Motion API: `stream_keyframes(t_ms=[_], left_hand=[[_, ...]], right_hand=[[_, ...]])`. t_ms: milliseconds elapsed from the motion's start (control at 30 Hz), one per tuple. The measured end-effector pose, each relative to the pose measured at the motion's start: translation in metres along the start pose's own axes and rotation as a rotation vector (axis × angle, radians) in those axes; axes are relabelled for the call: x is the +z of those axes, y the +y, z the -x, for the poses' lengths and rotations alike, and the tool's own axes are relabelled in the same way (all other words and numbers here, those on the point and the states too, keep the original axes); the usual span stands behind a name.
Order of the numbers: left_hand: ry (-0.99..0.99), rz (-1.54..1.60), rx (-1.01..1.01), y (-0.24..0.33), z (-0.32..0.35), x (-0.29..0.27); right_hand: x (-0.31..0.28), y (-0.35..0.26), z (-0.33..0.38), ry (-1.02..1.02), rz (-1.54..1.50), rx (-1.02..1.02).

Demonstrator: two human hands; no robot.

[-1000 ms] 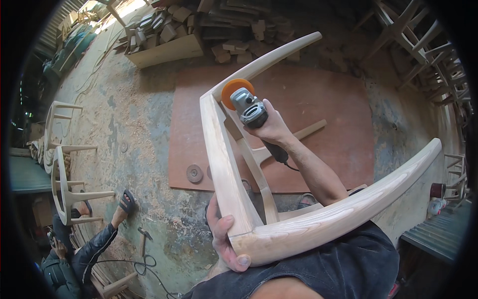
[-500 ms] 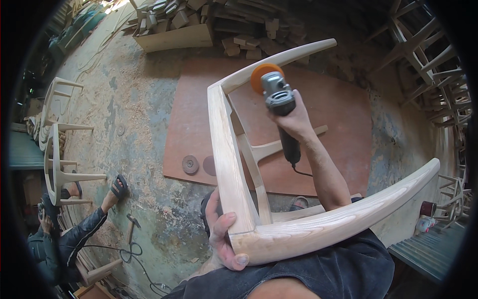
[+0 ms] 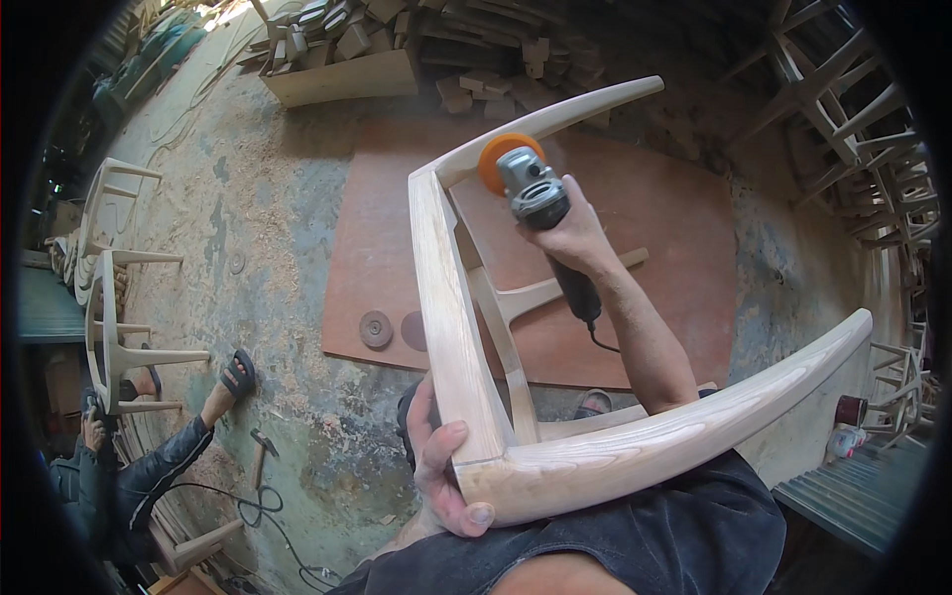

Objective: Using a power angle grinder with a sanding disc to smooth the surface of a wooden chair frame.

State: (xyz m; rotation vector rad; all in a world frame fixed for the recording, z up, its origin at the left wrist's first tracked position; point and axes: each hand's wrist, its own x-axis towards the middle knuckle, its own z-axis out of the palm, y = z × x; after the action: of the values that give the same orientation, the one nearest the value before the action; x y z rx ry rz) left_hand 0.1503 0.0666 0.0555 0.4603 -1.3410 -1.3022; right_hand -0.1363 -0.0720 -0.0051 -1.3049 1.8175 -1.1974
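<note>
A pale wooden chair frame (image 3: 635, 456) rests across my lap, its long straight rail running away from me and a curved piece at each end. My left hand (image 3: 443, 466) is wrapped round the near corner joint of the frame. In my right hand (image 3: 572, 233) is an angle grinder (image 3: 537, 203) with an orange disc (image 3: 511, 164). The disc is at the inner side of the far curved piece, close to the far corner; whether it touches the wood I cannot tell. The grinder's black cord hangs down past my forearm.
A reddish-brown board (image 3: 377, 258) lies on the floor with round sanding discs (image 3: 376, 329) on it. Wood offcuts (image 3: 357, 40) fill a box at the back. Chair frames stand at the left (image 3: 129, 355) and are stacked at the right (image 3: 853, 109). Another person's leg (image 3: 169, 456) and a hammer (image 3: 263, 451) are at left.
My right hand has moved the grinder a little left and nearer the far corner, its disc now slightly lower. My left hand keeps its hold on the frame.
</note>
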Motion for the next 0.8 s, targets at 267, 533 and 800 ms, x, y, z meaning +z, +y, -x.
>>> stream_keyframes(t_ms=[267,533,800], left_hand=[[0.020,0.033,-0.031,0.001,0.001,0.001],[-0.022,0.027,-0.030,0.002,-0.005,0.000],[0.036,0.094,-0.004,-0.001,-0.002,0.003]], right_hand=[[-0.024,0.014,-0.011,0.240,-0.126,0.123],[0.021,-0.014,0.006,-0.168,-0.001,0.055],[-0.002,-0.013,-0.003,-0.050,0.053,0.006]])
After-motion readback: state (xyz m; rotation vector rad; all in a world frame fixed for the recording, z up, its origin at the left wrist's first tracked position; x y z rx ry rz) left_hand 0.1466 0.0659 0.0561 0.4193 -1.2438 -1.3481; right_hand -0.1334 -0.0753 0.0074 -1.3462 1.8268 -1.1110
